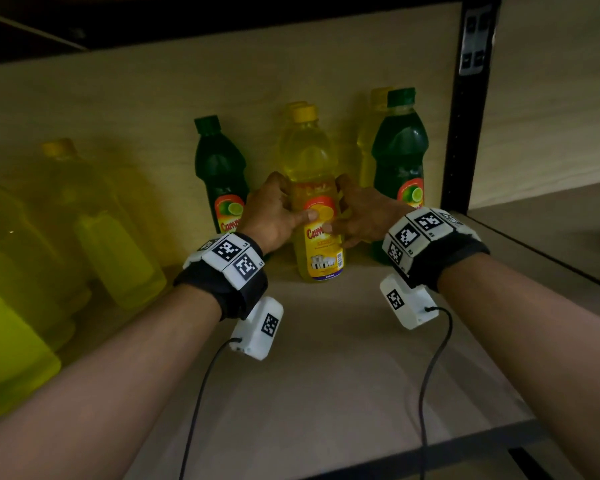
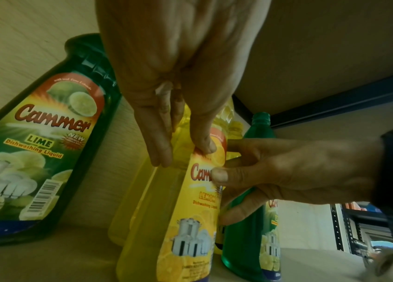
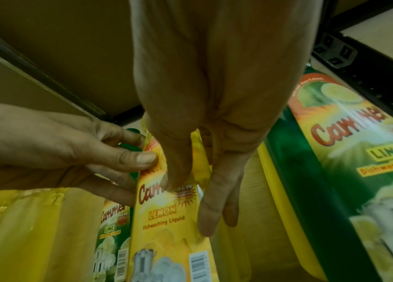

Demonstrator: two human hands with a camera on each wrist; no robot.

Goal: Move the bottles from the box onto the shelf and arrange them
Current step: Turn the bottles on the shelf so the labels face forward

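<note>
Both hands are closing on one yellow lemon bottle point(image 1: 317, 216) that is standing upright on the shelf point(image 1: 326, 358), a little in front of the row along the back edge. The left hand point(image 1: 274, 213) is gripping its left flank, fingers curling round behind and the thumb point(image 2: 205, 141) pressing on the label; the right hand point(image 1: 364, 216) is clasping the opposite flank, its thumb point(image 2: 219, 174) lying across the label just below the other. A second yellow bottle point(image 1: 297, 109) is standing directly behind it, mostly hidden. To the left, near the back edge, a green lime bottle point(image 1: 219, 171) is standing upright, and toward the right back corner another green lime bottle point(image 1: 400, 157) is standing with a yellow bottle point(image 1: 369, 150) close behind it. Along the left edge several large yellow jugs point(image 1: 94, 230) are sitting, blurred and dim. A black upright post point(image 1: 465, 116) is bounding the shelf at the right edge.
</note>
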